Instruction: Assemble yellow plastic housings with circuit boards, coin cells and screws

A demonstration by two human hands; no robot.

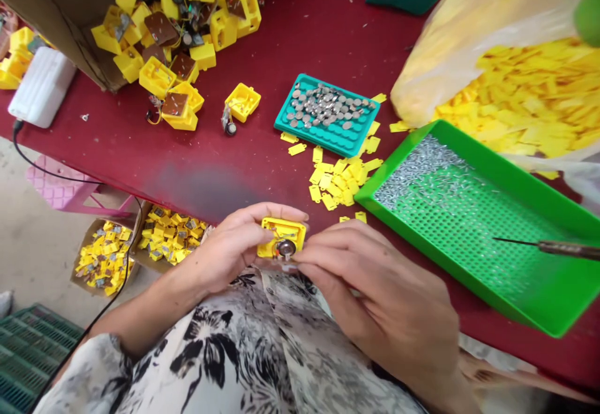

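Observation:
My left hand (234,242) is closed round a small yellow plastic case (299,231), its open side facing up. Inside the case sits a round dark speaker-like part (285,248) with a metallic rim. The thumb and fingers of my right hand (375,289) are pinched at the case's lower right edge, by the round part; what they grip is too small to make out. Just beyond my hands lies a pile of flat yellow covers (337,182). Behind it, a teal tray (284,123) bears many button cells (323,104).
A green tray (469,286) of small screws stands at right, with a screwdriver (562,249) across it. Behind it is a bag (422,76) of yellow pieces. A yellow case (244,101) with a dangling part lies left of the teal tray, near a heap (159,76) of wired cases.

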